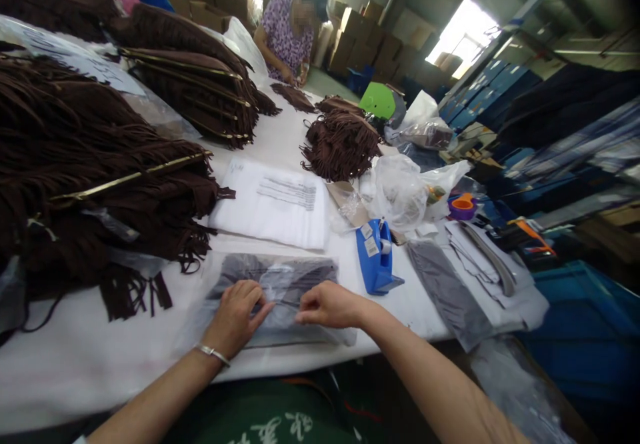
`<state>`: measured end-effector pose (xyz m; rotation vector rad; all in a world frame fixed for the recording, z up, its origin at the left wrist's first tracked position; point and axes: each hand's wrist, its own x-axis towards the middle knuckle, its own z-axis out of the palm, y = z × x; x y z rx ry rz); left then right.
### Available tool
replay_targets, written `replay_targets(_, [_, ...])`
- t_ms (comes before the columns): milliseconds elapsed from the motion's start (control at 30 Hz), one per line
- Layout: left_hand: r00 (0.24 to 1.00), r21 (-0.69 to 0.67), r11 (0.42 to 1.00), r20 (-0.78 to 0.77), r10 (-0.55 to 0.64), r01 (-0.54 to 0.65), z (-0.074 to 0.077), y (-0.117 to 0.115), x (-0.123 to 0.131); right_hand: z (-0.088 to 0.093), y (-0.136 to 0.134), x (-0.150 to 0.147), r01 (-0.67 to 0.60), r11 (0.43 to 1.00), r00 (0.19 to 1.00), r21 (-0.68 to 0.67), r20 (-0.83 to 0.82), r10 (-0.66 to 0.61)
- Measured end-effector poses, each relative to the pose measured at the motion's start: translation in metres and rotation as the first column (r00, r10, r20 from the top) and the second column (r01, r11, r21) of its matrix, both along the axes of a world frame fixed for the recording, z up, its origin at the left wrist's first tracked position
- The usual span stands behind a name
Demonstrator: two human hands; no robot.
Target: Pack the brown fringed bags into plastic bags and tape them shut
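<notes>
A clear plastic bag [280,274] with a folded dark grey item inside lies flat at the table's front edge. My left hand [239,314], a silver bracelet at its wrist, rests on the left part of this bag with the thumb stretched away from the bent fingers. Over the right part, the fingers of my right hand [325,304] are curled into a pinch on the bag's film. Just behind the bag is a stack of white printed plastic bags [280,207]. To the right stands a blue tape dispenser [375,257].
Dark brown fringed bags [100,164] with gold zippers are heaped on the left. More brown fringed pieces [343,141] lie farther back, near a person [287,34] across the table. At right are crumpled clear plastic [400,191], a grey strip [447,291] and a blue crate [590,337].
</notes>
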<state>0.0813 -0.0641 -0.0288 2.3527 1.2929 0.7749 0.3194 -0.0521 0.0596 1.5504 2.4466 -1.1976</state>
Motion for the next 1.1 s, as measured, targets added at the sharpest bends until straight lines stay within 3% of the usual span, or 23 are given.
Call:
replay_targets(100, [1.0,0.026,1.0,-0.014,0.005,-0.004,-0.002,0.001,0.001,-0.015,0.019,-0.022,0.008,0.997,0.985,0.076,0.168,-0.021])
replay_targets(267, [0.999,0.034,0.999,-0.036,0.004,-0.002,-0.003,0.001,0.002,-0.034,0.051,-0.026,0.111,0.991,0.975,0.072,0.187,-0.122])
replay_targets(400, [0.999,0.06,0.998,-0.037,0.028,-0.026,-0.003,-0.001,0.002,-0.022,0.058,-0.001,0.281,0.95,0.949,0.138,0.108,-0.297])
replay_targets(467, [0.999,0.08,0.996,-0.027,0.037,-0.035,-0.004,-0.003,0.001,-0.01,0.048,0.011,0.353,0.921,0.93,0.163,0.045,-0.365])
replay_targets(533, [0.999,0.097,0.994,-0.007,0.05,-0.049,-0.004,-0.003,0.001,-0.001,0.026,0.013,0.409,0.907,0.911,0.097,-0.106,-0.4])
replay_targets(567, [0.998,0.103,0.993,0.004,0.058,-0.058,-0.004,-0.004,0.001,0.001,0.011,0.01,0.446,0.895,0.866,0.009,-0.255,-0.429])
replay_targets(600, [0.998,0.109,0.992,0.017,0.066,-0.067,-0.002,-0.004,0.001,0.002,-0.004,0.004,0.476,0.872,0.766,-0.115,-0.432,-0.476])
replay_targets(667, [0.996,0.119,0.99,0.053,0.067,-0.073,0.005,-0.008,0.003,-0.001,-0.035,-0.014,0.468,0.786,0.391,-0.404,-0.703,-0.594])
replay_targets(700, [0.995,0.123,0.99,0.079,0.058,-0.068,0.011,-0.01,0.005,-0.003,-0.048,-0.023,0.428,0.736,0.194,-0.525,-0.742,-0.642])
replay_targets(767, [0.989,0.124,0.991,0.144,0.029,-0.047,0.028,-0.018,0.009,-0.007,-0.067,-0.041,0.352,0.655,-0.042,-0.669,-0.71,-0.703])
replay_targets(833, [0.978,0.119,0.993,0.209,-0.008,-0.017,0.046,-0.026,0.014,-0.008,-0.075,-0.053,0.295,0.603,-0.136,-0.741,-0.657,-0.742])
replay_targets(933, [0.965,0.123,0.992,0.257,-0.054,0.023,0.068,-0.037,0.02,-0.006,-0.077,-0.06,0.258,0.577,-0.159,-0.775,-0.623,-0.766])
replay_targets(1100, [0.961,0.182,0.983,0.264,-0.086,0.037,0.077,-0.041,0.021,-0.01,-0.077,-0.065,0.204,0.591,-0.145,-0.781,-0.621,-0.771])
